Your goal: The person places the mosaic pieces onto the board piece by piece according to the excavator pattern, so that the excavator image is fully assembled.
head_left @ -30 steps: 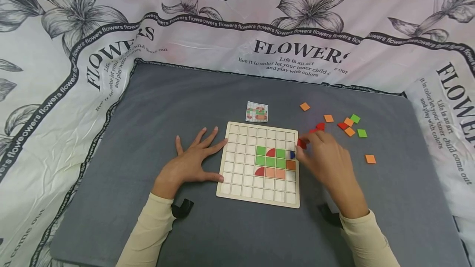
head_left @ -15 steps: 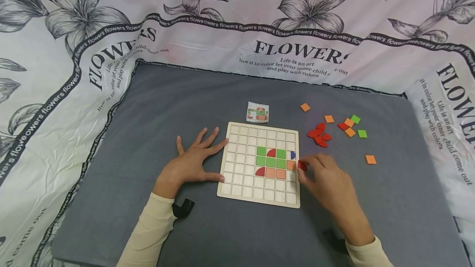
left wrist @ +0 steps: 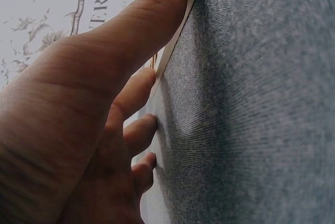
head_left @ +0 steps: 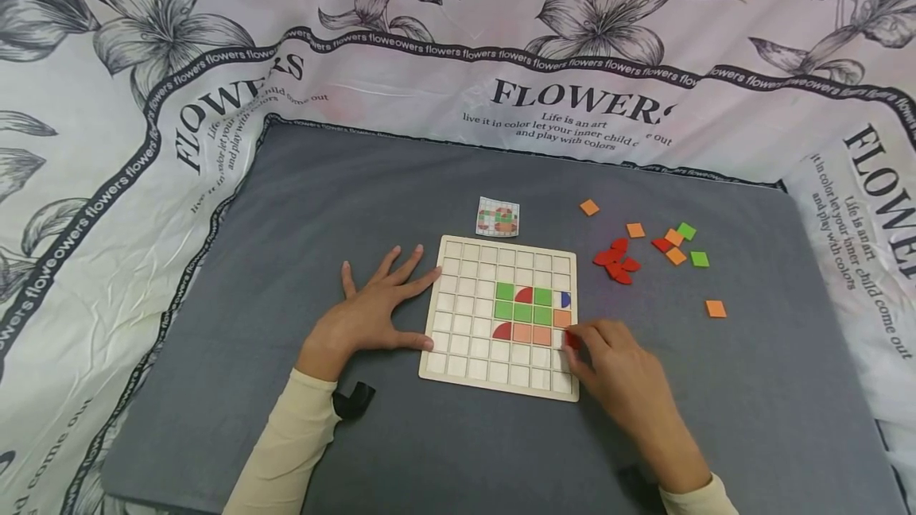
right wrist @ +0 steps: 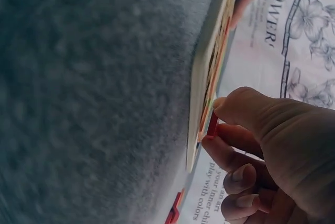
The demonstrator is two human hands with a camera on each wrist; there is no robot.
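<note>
The wooden grid board point(head_left: 460, 346) lies flat, the person's left hand point(head_left: 365, 312) spread wide against its left edge. The right hand point(head_left: 621, 368) pinches a red tile point(right wrist: 212, 124) at the board's right edge (probably light, stiff and smooth; best gripped by opposite edges).

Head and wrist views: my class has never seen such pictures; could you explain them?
No machine: just a person's bare left hand and right hand. The head camera looks down at both; each wrist camera looks at its own hand. On the grey table lie a wooden grid board holding coloured tiles, a small printed card, loose red pieces, orange squares and green squares. The left hand touches the board's edge; the right pinches a red piece at the board's right side.
</note>
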